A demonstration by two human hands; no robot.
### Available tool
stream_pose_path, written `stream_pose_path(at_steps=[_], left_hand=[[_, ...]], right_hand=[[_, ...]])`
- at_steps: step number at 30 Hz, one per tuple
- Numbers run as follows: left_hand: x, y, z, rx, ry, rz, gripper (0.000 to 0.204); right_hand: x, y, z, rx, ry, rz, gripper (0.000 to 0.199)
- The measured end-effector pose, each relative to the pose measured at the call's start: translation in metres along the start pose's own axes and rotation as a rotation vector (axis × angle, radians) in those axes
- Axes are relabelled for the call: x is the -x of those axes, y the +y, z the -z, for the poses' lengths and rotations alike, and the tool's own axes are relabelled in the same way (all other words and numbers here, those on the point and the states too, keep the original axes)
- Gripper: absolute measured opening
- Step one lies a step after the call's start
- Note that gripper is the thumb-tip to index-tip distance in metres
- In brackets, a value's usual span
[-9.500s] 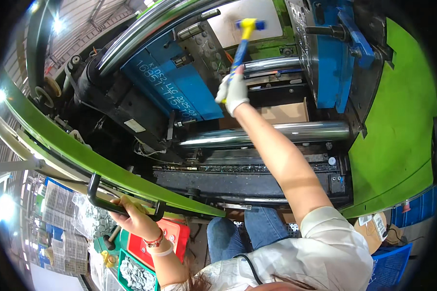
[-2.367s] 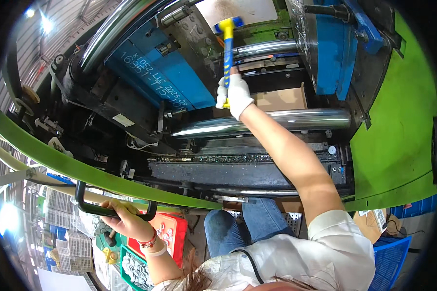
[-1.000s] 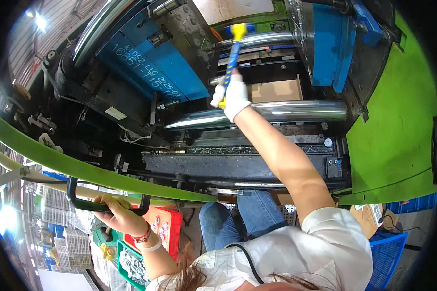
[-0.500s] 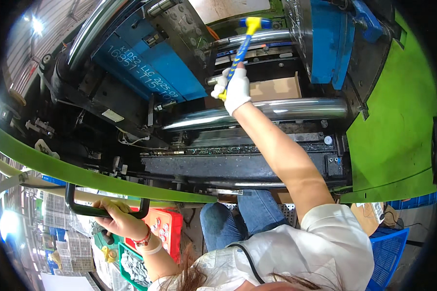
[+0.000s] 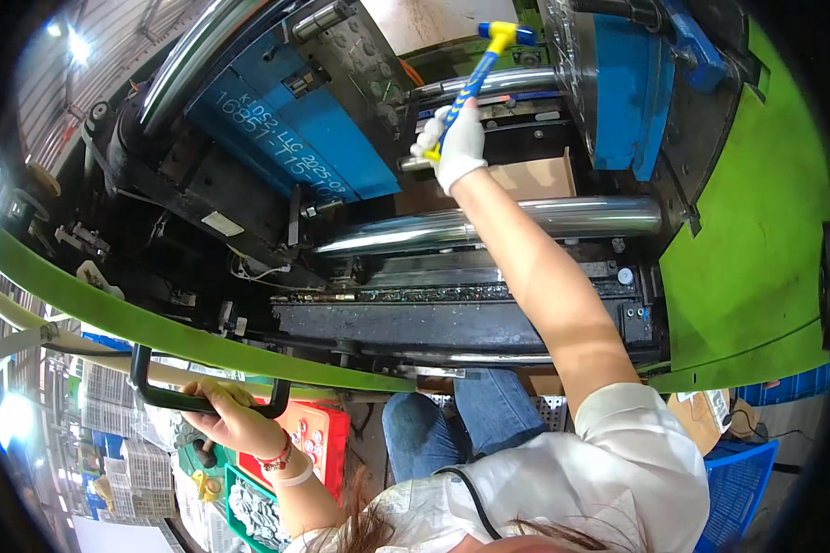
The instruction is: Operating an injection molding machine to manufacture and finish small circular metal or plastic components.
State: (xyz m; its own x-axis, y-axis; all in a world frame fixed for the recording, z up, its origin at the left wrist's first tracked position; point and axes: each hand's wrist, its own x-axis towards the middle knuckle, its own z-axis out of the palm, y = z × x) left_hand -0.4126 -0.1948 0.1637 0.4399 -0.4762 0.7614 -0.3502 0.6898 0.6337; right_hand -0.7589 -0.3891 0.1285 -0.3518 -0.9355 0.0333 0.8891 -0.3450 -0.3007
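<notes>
My right hand (image 5: 460, 147), in a white glove, is closed round the handle of a hammer (image 5: 476, 85). The hammer has a blue and yellow handle and a yellow head with blue faces. It points up and away, above a polished steel bar (image 5: 563, 217) inside the machine, between a blue mould half (image 5: 295, 129) on the left and another blue block (image 5: 621, 92) on the right. At the lower left my left hand (image 5: 231, 413) is wrapped round a black pull handle (image 5: 168, 398) on the machine's green door (image 5: 203, 346).
A cardboard piece (image 5: 535, 175) lies behind the steel bar. Behind my left arm stand a red crate (image 5: 330, 442) with round parts and a green crate (image 5: 235, 479) of grey parts. A blue basket (image 5: 736, 488) is at the lower right, beside a green panel (image 5: 747, 240).
The hammer and my right hand have shifted slightly to the right, and the hammer leans a little more rightward. My left hand keeps its grip on the door handle.
</notes>
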Motion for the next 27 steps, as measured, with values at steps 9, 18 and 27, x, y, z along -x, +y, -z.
stream_pose_path(at_steps=[9,18,27], left_hand=[[-0.001,0.001,0.0,-0.016,-0.002,0.001,0.016],[0.0,0.0,0.0,0.001,0.02,0.025,0.016],[-0.001,0.0,-0.003,0.03,0.03,0.004,0.017]], right_hand=[[-0.019,0.014,-0.008,0.019,-0.077,-0.55,0.044],[-0.024,0.016,-0.003,-0.013,0.066,-0.013,0.052],[-0.023,0.012,0.014,0.114,0.102,-0.189,0.044]])
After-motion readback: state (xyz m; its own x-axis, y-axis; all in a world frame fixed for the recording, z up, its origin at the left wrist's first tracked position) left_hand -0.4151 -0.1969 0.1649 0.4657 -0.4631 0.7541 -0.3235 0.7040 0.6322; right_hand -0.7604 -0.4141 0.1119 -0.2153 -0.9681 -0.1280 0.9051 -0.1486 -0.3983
